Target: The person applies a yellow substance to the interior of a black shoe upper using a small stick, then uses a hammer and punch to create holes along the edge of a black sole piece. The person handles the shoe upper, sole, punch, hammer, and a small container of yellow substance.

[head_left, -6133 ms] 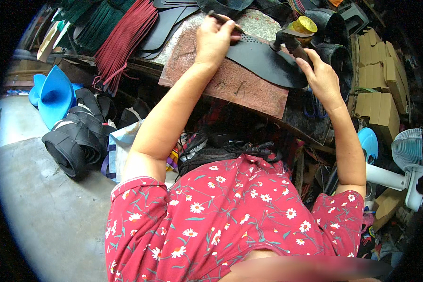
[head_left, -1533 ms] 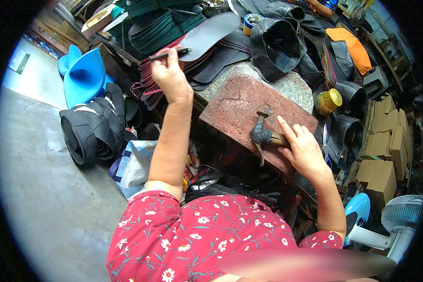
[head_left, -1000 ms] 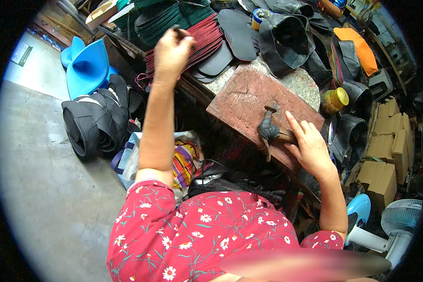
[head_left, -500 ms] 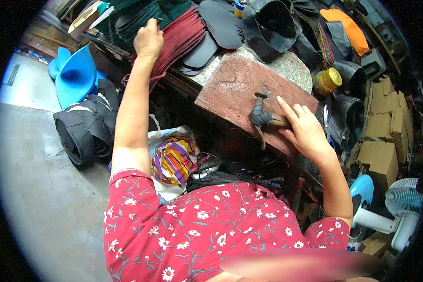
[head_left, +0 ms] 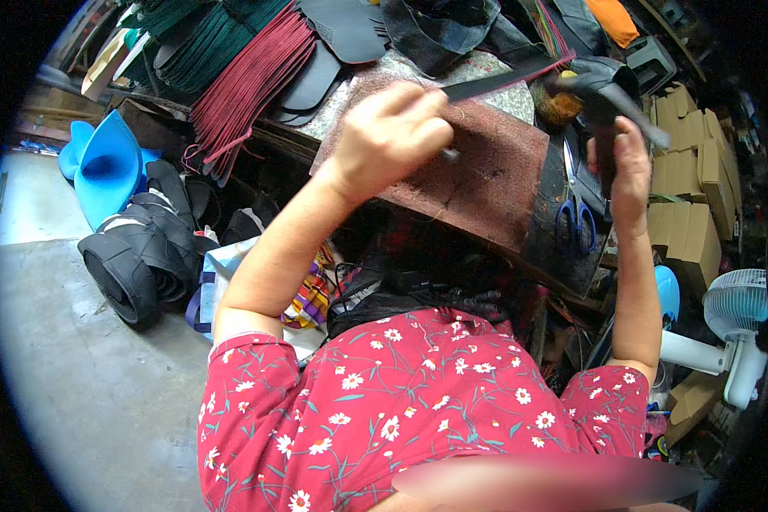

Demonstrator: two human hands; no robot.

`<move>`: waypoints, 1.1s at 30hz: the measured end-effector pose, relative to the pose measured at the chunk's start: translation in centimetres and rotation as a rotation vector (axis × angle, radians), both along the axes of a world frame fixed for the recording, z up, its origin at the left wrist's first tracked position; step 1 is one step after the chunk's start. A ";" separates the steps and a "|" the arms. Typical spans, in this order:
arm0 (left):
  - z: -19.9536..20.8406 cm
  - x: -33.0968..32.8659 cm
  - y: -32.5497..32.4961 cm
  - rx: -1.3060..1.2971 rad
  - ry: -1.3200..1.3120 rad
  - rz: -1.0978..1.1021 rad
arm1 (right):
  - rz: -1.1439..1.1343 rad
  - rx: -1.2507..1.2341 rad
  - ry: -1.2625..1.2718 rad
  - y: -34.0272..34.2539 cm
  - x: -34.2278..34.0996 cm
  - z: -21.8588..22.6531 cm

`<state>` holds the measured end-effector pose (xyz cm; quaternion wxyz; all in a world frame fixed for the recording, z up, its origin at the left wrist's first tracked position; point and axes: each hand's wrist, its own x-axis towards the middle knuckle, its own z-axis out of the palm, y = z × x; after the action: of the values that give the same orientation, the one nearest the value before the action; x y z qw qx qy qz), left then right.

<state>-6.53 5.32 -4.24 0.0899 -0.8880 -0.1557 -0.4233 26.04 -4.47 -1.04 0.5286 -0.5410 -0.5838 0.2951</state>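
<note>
My left hand (head_left: 392, 132) is closed over the reddish-brown slab (head_left: 503, 183), gripping one end of a black strap with a pink edge (head_left: 499, 83). The strap stretches right, past the slab's far edge. Something small and shiny shows under the fingers, too blurred to name. To the right of the slab, my right hand (head_left: 630, 175) is wrapped round the handle of a hammer (head_left: 610, 98). The hammer is raised, its head blurred by motion. Stacks of red-edged strips (head_left: 252, 85) and dark green-edged strips (head_left: 218, 51) lie at the far left of the bench.
Blue-handled scissors (head_left: 577, 209) lie right of the slab. Black sole-shaped sheets (head_left: 341, 30) and rolled black material (head_left: 435, 34) are at the back. Cardboard boxes (head_left: 687, 205) and a fan (head_left: 736, 307) stand at the right. Black rolls (head_left: 141, 256) sit on the floor at left.
My left hand has come back from the red-edged stack to above the slab, now with a strap in it. My right hand has lifted the hammer off the slab, up and rightward.
</note>
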 end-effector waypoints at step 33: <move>-3.9 1.2 3.6 -0.461 0.031 0.466 | -0.188 -0.238 -0.686 0.8 -2.6 -2.0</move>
<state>-5.36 8.91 -8.16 -0.0164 -0.8318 -0.4451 -0.3313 23.47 -3.67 -3.07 0.2605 -0.7174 -0.6362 0.1125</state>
